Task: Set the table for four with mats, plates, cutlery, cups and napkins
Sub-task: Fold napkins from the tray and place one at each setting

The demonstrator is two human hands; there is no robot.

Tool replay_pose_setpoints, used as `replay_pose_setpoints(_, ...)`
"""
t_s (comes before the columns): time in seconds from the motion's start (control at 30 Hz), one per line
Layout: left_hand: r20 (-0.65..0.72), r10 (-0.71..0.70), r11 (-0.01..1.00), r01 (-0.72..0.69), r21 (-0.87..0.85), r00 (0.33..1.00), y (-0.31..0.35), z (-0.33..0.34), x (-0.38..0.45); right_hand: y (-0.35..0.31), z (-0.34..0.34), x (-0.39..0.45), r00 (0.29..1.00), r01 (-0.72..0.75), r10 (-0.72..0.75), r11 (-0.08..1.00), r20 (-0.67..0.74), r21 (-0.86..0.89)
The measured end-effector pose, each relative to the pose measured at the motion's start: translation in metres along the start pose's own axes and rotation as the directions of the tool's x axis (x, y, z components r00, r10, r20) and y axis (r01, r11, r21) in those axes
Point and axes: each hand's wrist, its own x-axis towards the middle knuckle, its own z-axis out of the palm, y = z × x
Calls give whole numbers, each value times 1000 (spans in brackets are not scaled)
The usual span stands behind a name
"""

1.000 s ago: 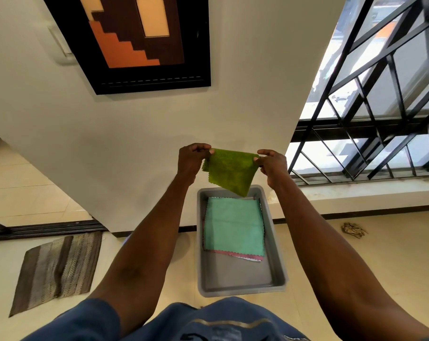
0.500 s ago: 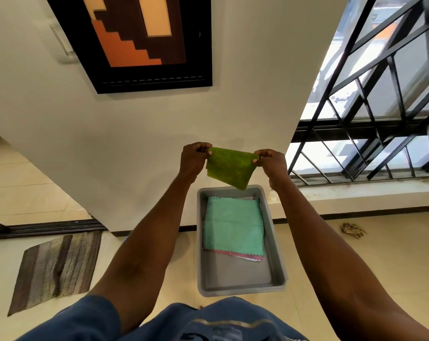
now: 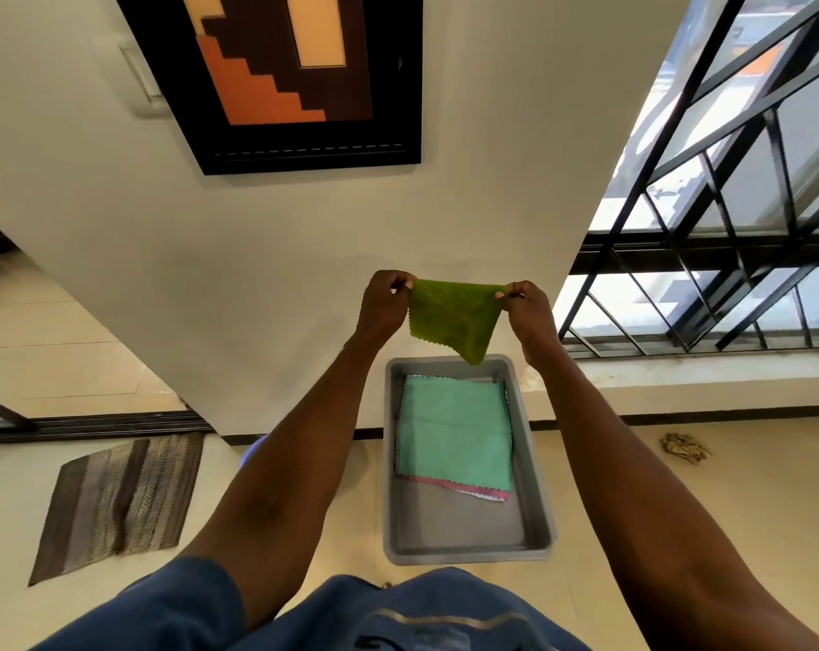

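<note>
Change: olive-green zigzag-edged cloth napkin (image 3: 452,317) sits flatter than 0.5 s ago, top edge pulled nearer level; both hands slightly higher against the wall, tray contents unmoved.
Left hand: left hand (image 3: 385,305) raised at arm's length, fingers curled, thumb and fingers pinching the napkin's left top corner.
Right hand: right hand (image 3: 529,312) mirrors it, pinching the right top corner; forearm extended.
Napkin: stretched between the two hands, lower corner hanging in front of the far rim of the grey rectangular plastic tray (image 3: 536,486), not touching it.
Tray: on the floor below, holding a folded teal cloth (image 3: 454,434) stacked on a pink-edged cloth (image 3: 450,486).
Nearby: striped brown floor mat (image 3: 116,500) left of the arms.
</note>
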Motion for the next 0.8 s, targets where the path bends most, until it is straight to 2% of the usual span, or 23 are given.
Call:
replay_pose_setpoints(0.13, 65, -87, 995, 90, -35, 994, 10, 2, 3, -3, 3, -2, 999, 23, -23, 1000, -46, 2)
replay_pose_setpoints(0.23, 78, -95, 975, 108, -196, 992, 9, 6, 3, -3, 1, -2, 992, 68, -60, 995, -109, 69)
replay_pose_setpoints(0.3, 80, -127, 951, 144, -274, 989, 10, 9, 0, -4, -1, -3, 991, 110, -100, 988, -93, 109)
replay_pose_setpoints(0.37, 89, -182, 928, 201, -314, 979, 10, 13, -2, -3, -2, -6, 994, 99, -90, 985, -68, 140)
replay_pose_setpoints(0.43, 131, -258, 893, 288, -345, 957, 10, 17, -5, 3, -3, -6, 999, 6, 4, 981, -51, 192)
replay_pose_setpoints(0.47, 170, -324, 854, 365, -370, 931, 10, 19, -7, 8, -3, -5, 996, -82, 88, 963, -12, 258)
replay_pose_setpoints(0.53, 328, -442, 688, 550, -473, 835, 9, 19, -12, 16, -6, -9, 965, -261, 227, 867, 129, 424)
replay_pose_setpoints(0.6, 453, -453, 520, 641, -565, 768, 4, 18, -18, 22, -9, -13, 930, -367, 290, 779, 228, 508)
replay_pose_setpoints(0.67, 527, -458, 442, 698, -564, 716, -3, 17, -22, 24, -11, -18, 917, -397, 303, 759, 259, 516)
replay_pose_setpoints(0.73, 619, -481, 405, 783, -472, 621, -6, 18, -27, 28, -11, -20, 909, -416, 328, 759, 259, 500)
replay_pose_setpoints(0.8, 648, -529, 369, 836, -405, 548, -9, 20, -29, 34, -13, -21, 888, -460, 394, 752, 239, 472)
